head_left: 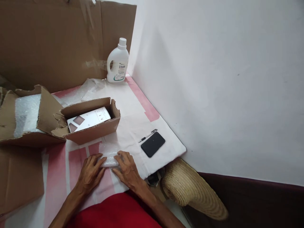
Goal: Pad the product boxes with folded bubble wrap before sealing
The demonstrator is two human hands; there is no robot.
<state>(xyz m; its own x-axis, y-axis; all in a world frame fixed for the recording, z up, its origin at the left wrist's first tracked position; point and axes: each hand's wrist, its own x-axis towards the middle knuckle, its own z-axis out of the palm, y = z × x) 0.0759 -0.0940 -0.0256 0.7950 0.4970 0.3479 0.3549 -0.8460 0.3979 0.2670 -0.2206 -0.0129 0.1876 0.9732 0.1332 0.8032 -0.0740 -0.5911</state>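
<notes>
My left hand point(90, 172) and my right hand point(125, 169) press from both sides on a small bundle wrapped in clear bubble wrap point(109, 158), which lies on the white and pink cloth point(133, 117) at the near edge. Both hands have their fingers curled over the bundle. What the wrap holds is hidden. Just beyond the bundle stands an open cardboard box point(92, 122) with a white printed carton point(89, 119) inside it.
A black phone point(153, 144) and a pen point(147, 136) lie to the right of my hands. A white detergent bottle point(117, 62) stands at the far corner. Torn cardboard with bubble wrap point(26, 115) lies at left. A straw hat point(192, 190) hangs off the right edge.
</notes>
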